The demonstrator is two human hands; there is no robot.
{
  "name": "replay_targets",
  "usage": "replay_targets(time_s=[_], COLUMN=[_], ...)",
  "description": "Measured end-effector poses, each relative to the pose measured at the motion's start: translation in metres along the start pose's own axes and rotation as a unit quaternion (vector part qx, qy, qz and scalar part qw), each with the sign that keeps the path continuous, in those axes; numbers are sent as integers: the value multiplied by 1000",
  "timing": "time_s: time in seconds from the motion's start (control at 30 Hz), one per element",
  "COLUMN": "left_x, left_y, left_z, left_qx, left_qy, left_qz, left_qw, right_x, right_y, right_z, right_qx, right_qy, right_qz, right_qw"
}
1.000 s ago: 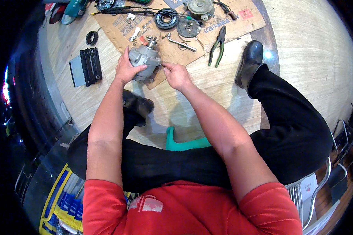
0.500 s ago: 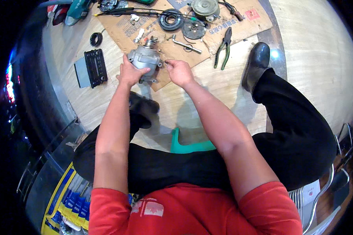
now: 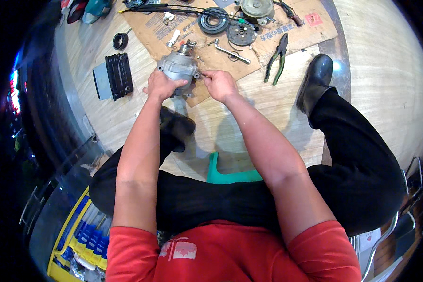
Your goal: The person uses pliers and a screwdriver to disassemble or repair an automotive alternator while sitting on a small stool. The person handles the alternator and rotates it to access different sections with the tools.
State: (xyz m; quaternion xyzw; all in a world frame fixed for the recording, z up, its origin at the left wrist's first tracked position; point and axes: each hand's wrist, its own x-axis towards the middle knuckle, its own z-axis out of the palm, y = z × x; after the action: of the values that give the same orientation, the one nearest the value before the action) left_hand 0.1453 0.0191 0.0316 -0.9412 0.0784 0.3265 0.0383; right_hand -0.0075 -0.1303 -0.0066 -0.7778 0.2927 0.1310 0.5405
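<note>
A silver-grey metal compressor (image 3: 179, 66) stands at the near edge of a cardboard sheet, its bare shaft end pointing away from me. My left hand (image 3: 163, 86) is wrapped round its left and near side, thumb across the top. Close against a lug on its right side, my right hand (image 3: 221, 85) is closed in a pinch. Something small and dark shows at those fingertips, too small to name. Right of the compressor, on the cardboard, lies an L-shaped socket wrench (image 3: 232, 51).
Beyond are a black ring pulley (image 3: 213, 20), a round plate (image 3: 242, 33), a round metal part (image 3: 257, 7) and black cables (image 3: 162, 8) on the cardboard (image 3: 310, 35). Green-handled pliers (image 3: 276, 58) lie rightward. Leftward are a car radio (image 3: 119, 76) and a black ring (image 3: 120, 41).
The whole view has shifted slightly, so things sit a little farther right. My right fingertips have come closer to the compressor's lug. My left hand keeps its hold.
</note>
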Motion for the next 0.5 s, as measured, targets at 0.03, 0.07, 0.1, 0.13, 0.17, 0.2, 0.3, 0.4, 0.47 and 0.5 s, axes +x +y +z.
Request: replay_targets(time_s=[0.03, 0.07, 0.1, 0.13, 0.17, 0.2, 0.3, 0.4, 0.47, 0.5], left_x=[3, 6, 10, 15, 17, 18, 15, 15, 17, 19], left_y=[-4, -8, -13, -18, -19, -19, -17, -17, -20, -23], left_z=[3, 7, 10, 12, 12, 13, 17, 16, 18, 18], left_qx=[1, 3, 4, 1, -2, -5, -8, 0, -12, -16], left_qy=[6, 11, 17, 10, 2, -6, 62, 58, 64, 55], left_qz=[4, 9, 14, 11, 11, 10, 32, 32, 47, 50], left_qw=[1000, 1000, 1000, 1000, 1000, 1000, 998, 998, 997, 997], right_x=[-1, -3, -4, -4, -4, -3, -3, -4, -3, -3], right_y=[-2, -4, -5, -7, -7, -7, -8, -10, -10, -10], right_z=[0, -1, -2, -2, -3, -3, -3, -5, -4, -3], right_qx=[-2, -4, -6, -5, -5, -5, -28, -31, -36, -38], right_qy=[0, 1, 2, -2, -4, -7, 3, -3, -7, -10], right_qz=[-6, -12, -17, -20, -22, -24, -47, -44, -45, -46], right_qw=[1000, 1000, 1000, 1000, 1000, 1000, 999, 999, 998, 998])
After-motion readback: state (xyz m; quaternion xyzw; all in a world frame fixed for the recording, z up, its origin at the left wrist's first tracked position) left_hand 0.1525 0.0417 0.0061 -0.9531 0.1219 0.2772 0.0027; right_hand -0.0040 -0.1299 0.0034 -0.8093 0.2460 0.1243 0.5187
